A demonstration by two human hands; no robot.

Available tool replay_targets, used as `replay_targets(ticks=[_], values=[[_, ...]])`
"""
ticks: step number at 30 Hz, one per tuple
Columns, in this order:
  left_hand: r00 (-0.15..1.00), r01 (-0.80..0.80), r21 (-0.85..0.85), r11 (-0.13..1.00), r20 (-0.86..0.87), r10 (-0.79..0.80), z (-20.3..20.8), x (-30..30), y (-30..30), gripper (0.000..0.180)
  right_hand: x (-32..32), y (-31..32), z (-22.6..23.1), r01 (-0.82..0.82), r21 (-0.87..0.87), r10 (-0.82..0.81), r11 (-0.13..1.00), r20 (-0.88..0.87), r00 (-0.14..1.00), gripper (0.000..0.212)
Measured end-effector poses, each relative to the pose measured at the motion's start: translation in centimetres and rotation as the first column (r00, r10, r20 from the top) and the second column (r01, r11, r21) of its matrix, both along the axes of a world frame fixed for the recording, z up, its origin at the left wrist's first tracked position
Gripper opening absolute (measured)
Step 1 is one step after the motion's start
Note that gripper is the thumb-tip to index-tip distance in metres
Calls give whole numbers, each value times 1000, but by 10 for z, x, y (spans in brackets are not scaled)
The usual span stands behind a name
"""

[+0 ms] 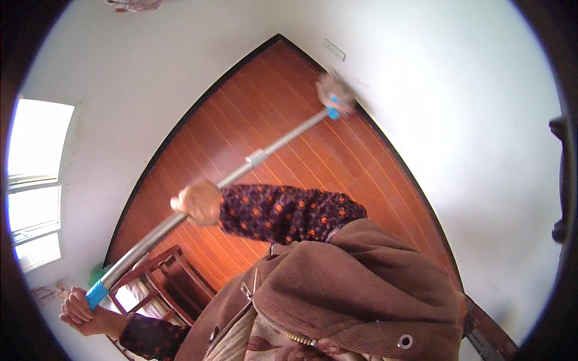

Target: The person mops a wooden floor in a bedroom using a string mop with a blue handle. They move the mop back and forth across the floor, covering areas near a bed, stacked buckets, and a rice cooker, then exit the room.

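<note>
A long silver-poled mop (291, 136) slants from the lower left up to the far right. My left hand (81, 313) is closed around its upper end, at the blue grip. Farther along, my right hand (201, 203) wraps the pole below the metal collar. The mop's greyish-pink head (335, 93), smeared by motion, rests near the floor's edge by the right wall. A blue fitting joins the head to the pole.
Reddish wooden floorboards (241, 120) run to a dark skirting along pale walls (469, 120). A wooden chair or rack (174, 271) stands by my left arm, a green object (96, 274) behind it. Bright windows (39, 144) are on the left; a dark fixture (560, 180) is on the right.
</note>
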State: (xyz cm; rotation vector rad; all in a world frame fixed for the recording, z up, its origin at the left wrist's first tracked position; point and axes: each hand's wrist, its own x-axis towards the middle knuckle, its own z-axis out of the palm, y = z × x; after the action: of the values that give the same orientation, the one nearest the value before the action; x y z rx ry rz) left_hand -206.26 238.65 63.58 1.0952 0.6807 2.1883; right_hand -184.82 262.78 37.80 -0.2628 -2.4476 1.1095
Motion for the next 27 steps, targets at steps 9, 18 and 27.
replay_targets(ticks=[9,18,27], values=[[878,-177,-199,964,-474,63,-153,119,138,33,-31,115,-152,396,2,-393,918,-106,913,14],[881,-417,-248,875,-347,322,-50,91,227,38,-33,130,-88,512,-160,-531,844,-112,840,13],[908,221,-462,859,-224,-354,-66,204,265,42,237,34,-129,549,-229,-561,804,17,828,23]])
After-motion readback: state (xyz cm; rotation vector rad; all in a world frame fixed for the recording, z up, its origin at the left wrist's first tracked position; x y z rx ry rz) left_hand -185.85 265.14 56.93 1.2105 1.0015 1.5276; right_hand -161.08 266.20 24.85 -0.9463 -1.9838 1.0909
